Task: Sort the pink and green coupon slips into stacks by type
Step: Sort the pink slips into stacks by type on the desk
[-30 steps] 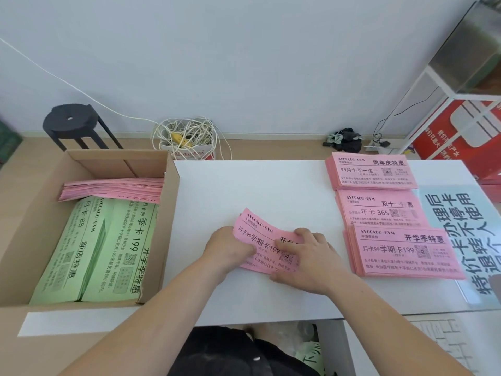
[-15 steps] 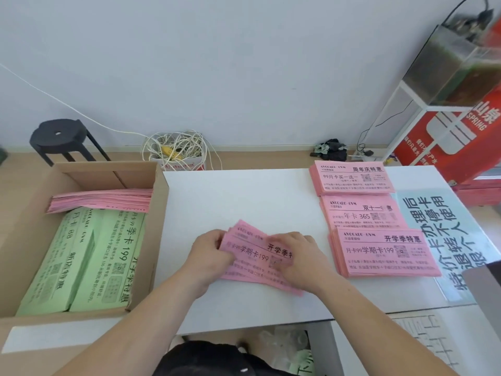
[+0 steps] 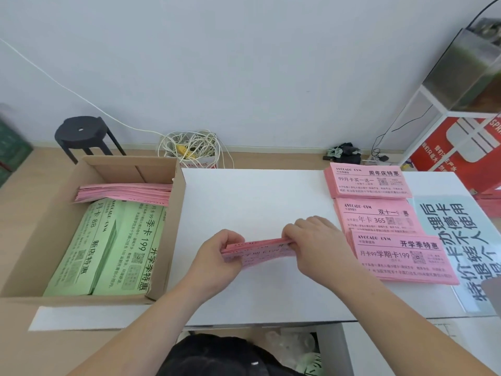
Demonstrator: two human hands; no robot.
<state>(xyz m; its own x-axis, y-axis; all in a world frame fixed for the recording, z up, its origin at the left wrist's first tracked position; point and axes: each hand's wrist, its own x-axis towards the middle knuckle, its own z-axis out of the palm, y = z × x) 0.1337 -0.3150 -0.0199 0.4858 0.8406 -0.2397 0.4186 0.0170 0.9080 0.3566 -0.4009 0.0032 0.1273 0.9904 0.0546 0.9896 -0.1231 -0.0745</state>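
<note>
Over the middle of the white table (image 3: 252,202), a small bundle of pink coupon slips (image 3: 257,252) stands tilted on its long edge. My left hand (image 3: 219,253) grips its left end and my right hand (image 3: 317,240) grips its right end. At the table's right lie three pink stacks: a far stack (image 3: 368,183), a middle stack (image 3: 376,218) and a near stack (image 3: 401,256) whose print matches the held bundle. A cardboard box (image 3: 173,213) on the left holds green slips (image 3: 108,248) and a pile of pink slips (image 3: 124,192) behind them.
A pale blue printed sheet (image 3: 461,240) lies beyond the pink stacks at the right edge. Behind the table are a black stool (image 3: 81,131), a tangle of white cables (image 3: 189,147), and a white rack with a red sign (image 3: 461,142).
The pink bundle lay flat and fanned on the table under both hands; now both hands have raised it onto its edge and squared it together.
</note>
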